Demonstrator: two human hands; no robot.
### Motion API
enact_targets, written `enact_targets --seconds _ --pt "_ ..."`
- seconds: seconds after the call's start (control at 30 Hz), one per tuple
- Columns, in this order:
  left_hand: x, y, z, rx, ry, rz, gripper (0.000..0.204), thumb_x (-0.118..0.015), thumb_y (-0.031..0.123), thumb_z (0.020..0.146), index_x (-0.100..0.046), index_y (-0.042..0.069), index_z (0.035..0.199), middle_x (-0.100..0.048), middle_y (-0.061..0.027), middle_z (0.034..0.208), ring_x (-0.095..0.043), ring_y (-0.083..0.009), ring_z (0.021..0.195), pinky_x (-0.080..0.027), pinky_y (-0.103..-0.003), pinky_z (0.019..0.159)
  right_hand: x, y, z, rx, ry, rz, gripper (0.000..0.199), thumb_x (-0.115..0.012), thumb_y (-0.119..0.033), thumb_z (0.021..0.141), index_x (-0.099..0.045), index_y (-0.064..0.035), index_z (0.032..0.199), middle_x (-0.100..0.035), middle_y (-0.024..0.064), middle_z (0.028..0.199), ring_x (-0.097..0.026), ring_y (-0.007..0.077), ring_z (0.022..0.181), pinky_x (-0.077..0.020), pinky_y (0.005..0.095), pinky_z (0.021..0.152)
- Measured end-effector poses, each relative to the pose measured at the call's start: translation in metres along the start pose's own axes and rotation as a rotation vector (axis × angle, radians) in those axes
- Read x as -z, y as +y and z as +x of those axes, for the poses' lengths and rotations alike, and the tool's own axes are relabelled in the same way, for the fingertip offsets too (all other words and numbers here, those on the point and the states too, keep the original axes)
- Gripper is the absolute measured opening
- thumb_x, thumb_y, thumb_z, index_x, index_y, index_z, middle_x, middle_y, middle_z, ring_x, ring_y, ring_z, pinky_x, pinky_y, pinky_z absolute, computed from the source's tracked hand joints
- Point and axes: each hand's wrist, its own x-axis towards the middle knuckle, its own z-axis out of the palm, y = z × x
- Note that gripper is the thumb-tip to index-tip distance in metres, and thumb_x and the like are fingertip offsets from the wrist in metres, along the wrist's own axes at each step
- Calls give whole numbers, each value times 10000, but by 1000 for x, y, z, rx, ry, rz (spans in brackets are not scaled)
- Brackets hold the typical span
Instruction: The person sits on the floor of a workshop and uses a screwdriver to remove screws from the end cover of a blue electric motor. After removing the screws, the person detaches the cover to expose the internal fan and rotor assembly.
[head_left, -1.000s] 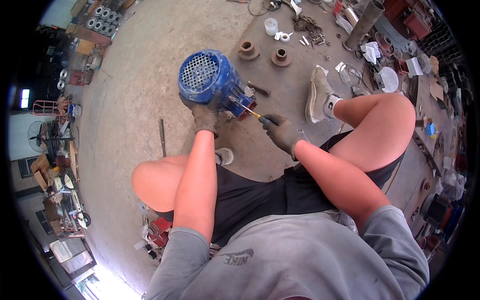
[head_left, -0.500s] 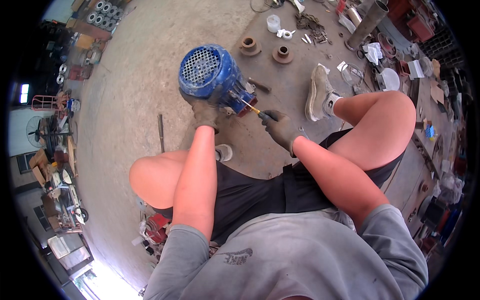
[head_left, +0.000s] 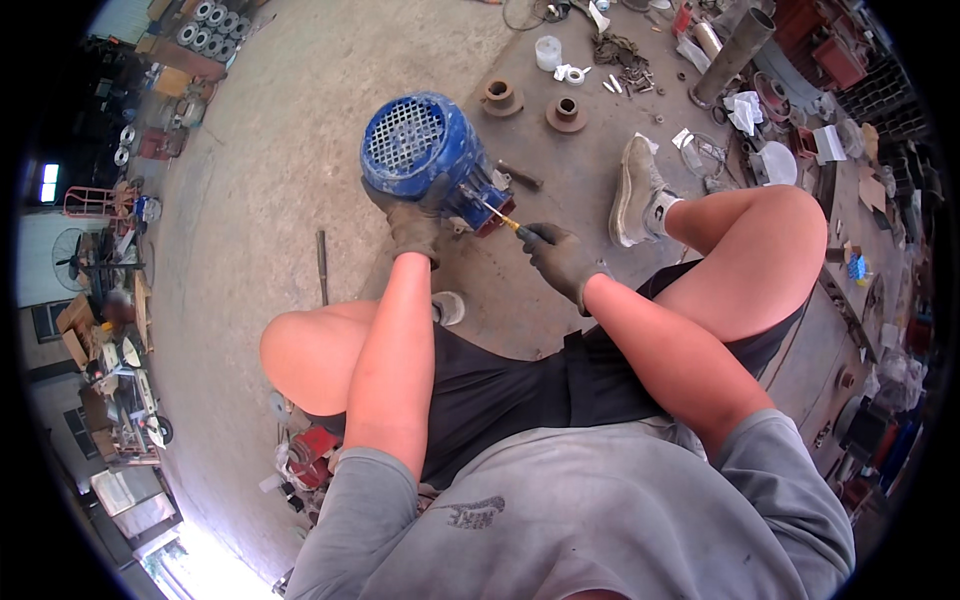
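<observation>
A blue electric motor with a pale mesh grille on its end sits on the floor in front of me, between my legs. My gloved left hand is closed against its near side, the fingers partly hidden by the blue casing. In my gloved right hand is a screwdriver with a yellow-and-dark handle. Its shaft points up and left to the reddish-edged box on the motor's right side. Whether the tip sits on a screw is too small to tell.
Just beyond the motor lies a short dark bar. Two rusty flanged hubs stand farther off. At left a long metal rod lies near my knee. A steel pipe, a clear plastic cup and scattered parts occupy the far right.
The whole view has shifted very slightly. Both hands keep their places on the motor and screwdriver, with no clear movement between them.
</observation>
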Motion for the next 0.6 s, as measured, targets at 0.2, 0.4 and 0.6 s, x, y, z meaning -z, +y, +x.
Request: enact_targets --seconds 0.2,0.4,0.6 --pt "0 -6 2 0 9 16 1485 -1032 504 656 -35 72 1668 -365 -177 1636 -406 -320 1495 -317 -440 1271 -2 -7 -7 26 32 -35 389 -622 -319 1082 -700 -38 1339 -746 92 1003 -658 172 794 -555 357 771" --pt "2 -17 4 -13 23 7 1491 -1039 484 650 -31 80 1671 -362 -169 1638 -401 -314 1496 -319 -435 1269 -7 -24 -22 31 52 -105 372 -598 -331 1089 -708 -52 1308 -766 134 980 -711 233 836 -567 391 784" --pt "2 -23 6 -11 18 -8 1502 -1043 455 655 1 92 1672 -355 -159 1643 -400 -304 1493 -318 -449 1271 -18 -12 -24 244 193 -438 326 -552 -307 1083 -683 -96 1294 -741 257 1131 -720 419 1047 -559 515 904"
